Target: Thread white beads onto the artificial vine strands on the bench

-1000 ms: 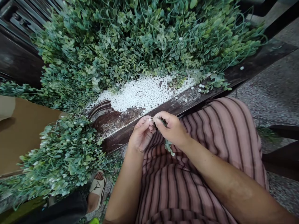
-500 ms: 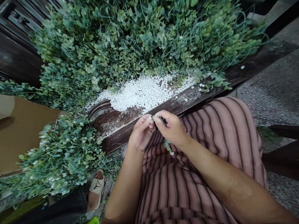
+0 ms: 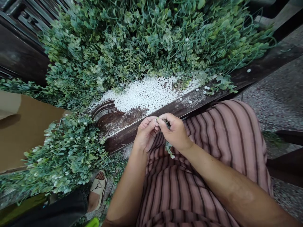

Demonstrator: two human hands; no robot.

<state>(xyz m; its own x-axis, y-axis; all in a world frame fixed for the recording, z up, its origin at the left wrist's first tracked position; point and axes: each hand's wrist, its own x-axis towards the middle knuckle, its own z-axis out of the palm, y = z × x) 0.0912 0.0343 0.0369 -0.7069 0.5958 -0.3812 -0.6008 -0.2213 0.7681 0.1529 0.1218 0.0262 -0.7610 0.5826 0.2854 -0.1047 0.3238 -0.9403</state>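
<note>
Above the lap, my left hand (image 3: 147, 132) pinches a small white bead (image 3: 156, 120) between thumb and fingertips. My right hand (image 3: 174, 130) is closed on a leafy green sprig (image 3: 169, 150), whose lower leaves and a white tip hang below the palm. The fingertips of both hands meet at the bead, where the sprig's end seems to touch it; the exact contact is hidden by the fingers. Just beyond, a spread of white beads (image 3: 144, 96) lies on the dark wooden bench (image 3: 118, 123).
A large heap of green sprigs (image 3: 151, 41) covers the bench behind the beads. White-tipped sprigs (image 3: 66, 154) are piled at left beside a cardboard box (image 3: 28, 132). Another person's sandalled foot (image 3: 97, 189) is at lower left. Striped cloth (image 3: 189, 189) covers my lap.
Both hands have drawn closer together, the right fingertips now pressing against the left at the bead. The whole view has shifted slightly.
</note>
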